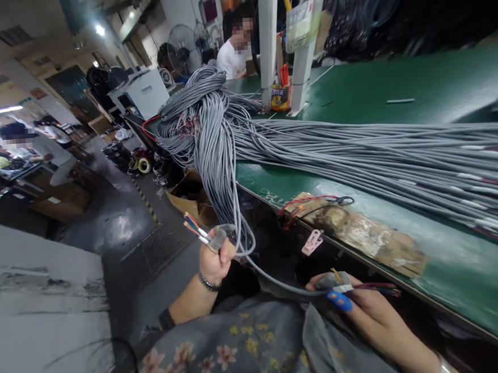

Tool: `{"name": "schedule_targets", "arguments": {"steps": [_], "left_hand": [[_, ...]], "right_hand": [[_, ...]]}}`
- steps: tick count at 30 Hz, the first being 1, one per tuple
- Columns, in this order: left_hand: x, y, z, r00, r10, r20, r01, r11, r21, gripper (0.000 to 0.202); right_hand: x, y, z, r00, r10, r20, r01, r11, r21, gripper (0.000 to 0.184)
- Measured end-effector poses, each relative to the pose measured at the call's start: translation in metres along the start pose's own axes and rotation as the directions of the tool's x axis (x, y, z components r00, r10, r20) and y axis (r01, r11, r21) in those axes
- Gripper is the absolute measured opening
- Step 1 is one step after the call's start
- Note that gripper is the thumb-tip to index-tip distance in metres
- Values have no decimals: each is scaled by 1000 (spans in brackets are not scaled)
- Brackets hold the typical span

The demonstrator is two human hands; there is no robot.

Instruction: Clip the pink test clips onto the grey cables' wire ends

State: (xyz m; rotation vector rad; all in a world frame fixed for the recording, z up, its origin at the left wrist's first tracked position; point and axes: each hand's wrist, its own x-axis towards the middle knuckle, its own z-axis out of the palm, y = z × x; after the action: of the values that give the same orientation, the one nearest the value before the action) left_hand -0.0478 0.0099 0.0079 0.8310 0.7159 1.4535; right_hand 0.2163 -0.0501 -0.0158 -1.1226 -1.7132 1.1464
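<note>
My left hand (214,263) is closed around the stripped ends of grey cables, and thin coloured wires (190,222) with white sleeves stick out above the fist. Grey wrapping covers some of its fingers. A grey cable (275,279) curves down from the loops by that hand and across to my right hand (366,306). There my fingers are closed on the cable near its white end, from which dark red wires (379,287) fan out to the right. Blue covering (339,300) is on the right thumb, and a grey wrap covers a finger.
A thick bundle of grey cables (215,137) hangs over the corner of the green bench (361,87) and runs along it. A taped board (363,235) and a pink clip (312,242) are at the bench edge. A person (232,57) sits beyond.
</note>
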Motion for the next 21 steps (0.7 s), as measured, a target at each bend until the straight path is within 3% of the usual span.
{"name": "schedule_targets", "arguments": {"steps": [4, 8, 11, 13, 14, 16, 18, 21], "left_hand": [[4, 15, -8, 998, 66, -4, -66, 998, 10, 23], [2, 35, -20, 988, 144, -50, -128, 961, 245, 30], [-4, 52, -26, 982, 187, -39, -130, 802, 584, 22], [-9, 54, -27, 990, 139, 28, -116, 681, 723, 20], [-11, 50, -25, 995, 85, 49, -93, 664, 742, 21], [-15, 32, -16, 992, -97, 78, 15, 712, 702, 32], [-16, 7, -3, 950, -256, 180, 102, 798, 594, 46], [-15, -26, 17, 924, -273, 266, 109, 858, 502, 51]], "right_hand": [[-11, 2, -16, 994, 32, -102, -33, 999, -6, 41], [-22, 9, -33, 991, 9, -131, -17, 998, -60, 36], [-23, 12, -35, 996, 12, -84, -22, 993, -115, 36], [-17, 11, -26, 999, 19, -44, -24, 992, -124, 35], [-11, 10, -19, 1000, 15, -18, -16, 993, -114, 35], [3, 7, 0, 999, -16, 37, 17, 999, -28, 35], [18, 5, 19, 995, -30, 95, 21, 995, 97, 39], [35, 5, 41, 986, 63, 157, -107, 951, 289, 50]]}}
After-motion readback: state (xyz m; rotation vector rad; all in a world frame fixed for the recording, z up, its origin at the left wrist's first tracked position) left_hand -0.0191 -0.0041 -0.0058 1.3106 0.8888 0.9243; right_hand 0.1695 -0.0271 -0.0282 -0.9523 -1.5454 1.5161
